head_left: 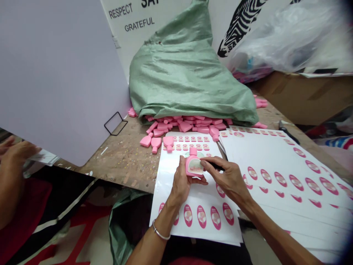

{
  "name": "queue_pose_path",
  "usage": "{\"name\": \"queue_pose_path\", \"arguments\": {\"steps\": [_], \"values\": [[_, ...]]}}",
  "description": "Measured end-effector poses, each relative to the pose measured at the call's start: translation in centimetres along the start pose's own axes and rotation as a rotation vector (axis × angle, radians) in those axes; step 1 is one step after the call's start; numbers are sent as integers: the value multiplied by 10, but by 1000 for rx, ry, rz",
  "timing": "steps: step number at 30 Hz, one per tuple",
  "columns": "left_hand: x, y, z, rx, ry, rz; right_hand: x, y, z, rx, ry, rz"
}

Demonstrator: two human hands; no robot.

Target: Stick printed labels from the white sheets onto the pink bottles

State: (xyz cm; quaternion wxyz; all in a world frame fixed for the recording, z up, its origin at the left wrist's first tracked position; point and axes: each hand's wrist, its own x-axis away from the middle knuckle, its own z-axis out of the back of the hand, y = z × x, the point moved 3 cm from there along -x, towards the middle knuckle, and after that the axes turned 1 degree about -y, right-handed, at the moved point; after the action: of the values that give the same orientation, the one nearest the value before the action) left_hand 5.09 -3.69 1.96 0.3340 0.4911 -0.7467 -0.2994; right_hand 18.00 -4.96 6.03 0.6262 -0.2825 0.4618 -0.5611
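My left hand (181,180) is closed around a small pink bottle (193,151), held upright above the sticker sheets. On the bottle's front is a pale label (195,165) with a pinkish picture low on it. My right hand (231,179) pinches a slim black tool (216,165), its kind unclear, and its fingertips meet the label's right edge. Beneath both hands lies a white sheet (165,184) of pink oval stickers (201,216) and rows of smaller ones. Three pink bottles (156,144) stand or lie near its top left.
A large green sack (190,77) spills many pink bottles (185,126) at the back. More sticker sheets (264,154) spread right, beside black-handled scissors (289,133). A pale panel (60,73) and black wire stand (116,124) are left. Another person's hand (16,151) shows far left.
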Motion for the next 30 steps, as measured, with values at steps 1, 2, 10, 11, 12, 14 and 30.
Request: {"name": "queue_pose_path", "arguments": {"steps": [1,2,10,11,12,14,30], "values": [[0,0,0,1,0,0,0,0,0,-1,1,0],[0,0,0,1,0,-1,1,0,0,-1,4,1],[2,4,-4,29,-62,3,1,-1,-2,11,25,45],[2,6,-4,31,-77,5,0,-1,-2,21,32,53],[3,7,-5,27,-89,-1,0,-1,-2,33,39,63],[5,10,-5,-7,-113,-28,0,0,-2,57,49,84],[13,12,-5,-5,-194,56,-13,11,1,876,141,241]]}}
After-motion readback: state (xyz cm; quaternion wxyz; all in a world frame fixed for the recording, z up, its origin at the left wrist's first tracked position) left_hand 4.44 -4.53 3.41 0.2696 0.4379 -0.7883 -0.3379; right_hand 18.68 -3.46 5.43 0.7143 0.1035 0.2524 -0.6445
